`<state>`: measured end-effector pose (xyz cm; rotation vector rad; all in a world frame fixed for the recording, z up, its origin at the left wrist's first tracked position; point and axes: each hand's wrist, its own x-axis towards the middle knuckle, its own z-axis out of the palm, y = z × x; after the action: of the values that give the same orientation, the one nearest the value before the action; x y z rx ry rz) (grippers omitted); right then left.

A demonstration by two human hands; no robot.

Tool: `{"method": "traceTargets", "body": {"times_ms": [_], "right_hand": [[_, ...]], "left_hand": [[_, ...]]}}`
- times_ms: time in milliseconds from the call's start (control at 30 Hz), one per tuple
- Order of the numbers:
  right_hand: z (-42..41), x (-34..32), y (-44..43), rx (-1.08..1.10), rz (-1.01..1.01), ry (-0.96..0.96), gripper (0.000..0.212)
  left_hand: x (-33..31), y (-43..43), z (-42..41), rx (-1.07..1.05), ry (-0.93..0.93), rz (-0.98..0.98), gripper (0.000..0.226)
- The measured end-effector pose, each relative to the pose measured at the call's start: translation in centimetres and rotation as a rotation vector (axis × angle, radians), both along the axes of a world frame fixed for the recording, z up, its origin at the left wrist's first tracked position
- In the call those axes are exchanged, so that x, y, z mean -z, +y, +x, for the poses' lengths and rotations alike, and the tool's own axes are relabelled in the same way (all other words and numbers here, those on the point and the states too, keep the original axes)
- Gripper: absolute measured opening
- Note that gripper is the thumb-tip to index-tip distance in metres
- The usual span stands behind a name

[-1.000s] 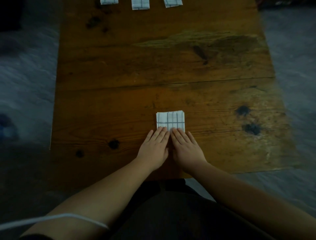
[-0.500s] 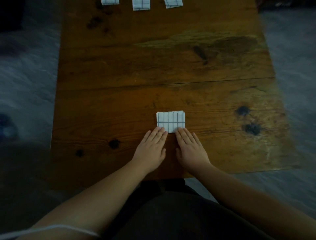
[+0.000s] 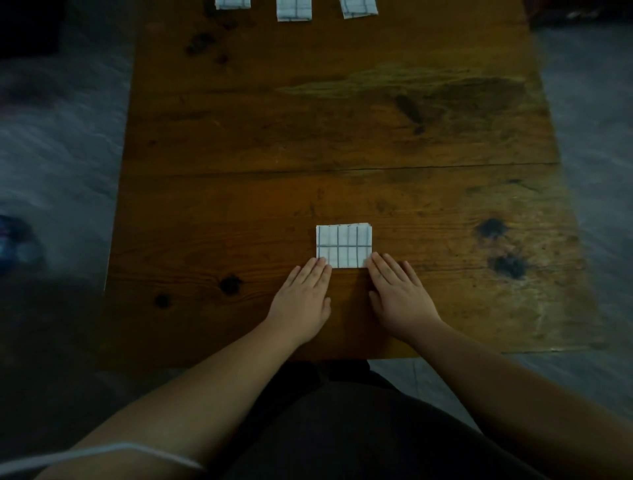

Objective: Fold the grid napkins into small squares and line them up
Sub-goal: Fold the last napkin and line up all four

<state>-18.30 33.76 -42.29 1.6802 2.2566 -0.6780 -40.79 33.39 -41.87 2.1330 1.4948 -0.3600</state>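
Observation:
A white napkin with a dark grid (image 3: 344, 245), folded into a small square, lies flat near the front of the wooden table (image 3: 342, 137). My left hand (image 3: 303, 299) rests flat on the wood, its fingertips at the napkin's near left corner. My right hand (image 3: 399, 294) lies flat too, fingertips at the near right corner. Neither hand grips anything. At the table's far edge stand three folded grid napkins in a row: the left one (image 3: 233, 3), the middle one (image 3: 294, 10) and the right one (image 3: 359, 7), all cut off by the frame's top.
Grey floor surrounds the table on the left and right. A dark bluish object (image 3: 13, 240) lies on the floor at the left. Dark knots mark the wood at the right (image 3: 507, 265). My dark-clothed lap is below the table's front edge.
My two hands, side by side over the napkin's near edge one second ago, have slid apart to its two near corners. The napkin has not moved.

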Motion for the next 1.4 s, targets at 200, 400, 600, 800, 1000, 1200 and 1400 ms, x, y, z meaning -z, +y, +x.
{"method": "traceTargets", "body": {"times_ms": [200,400,600,800,1000,1200,1400], "right_hand": [[-2.0,-2.0,3.9,0.061,0.144,0.232,0.048],[-4.3,-1.8,10.4,0.08,0.031,0.199,0.058],[-3.4,-1.4,10.8,0.134,-0.066,0.191,0.045],[-3.0,-1.3,8.4,0.471,-0.251,0.313,0.032],[-2.8,-1.8,6.6,0.728,-0.488,0.453,0.027],[-4.5,-5.5,4.2,0.797,-0.576,0.609,0.025],[-12.8,-9.9,1.1,0.593,-0.516,0.644,0.026]], "left_hand": [[-1.5,0.3,1.3,-0.238,-0.241,0.08,0.052],[-3.2,1.7,5.1,-1.205,-0.61,-0.444,0.033],[-1.8,1.5,6.8,-1.652,-0.895,-0.459,0.04],[-1.2,1.0,7.2,-1.816,-0.912,-0.406,0.055],[-2.0,1.0,6.2,-1.755,-0.861,-0.461,0.036],[-4.0,-0.7,3.2,-1.618,-0.949,-0.461,0.031],[-9.0,-5.1,-5.5,-1.613,-1.288,-0.346,0.021]]}}
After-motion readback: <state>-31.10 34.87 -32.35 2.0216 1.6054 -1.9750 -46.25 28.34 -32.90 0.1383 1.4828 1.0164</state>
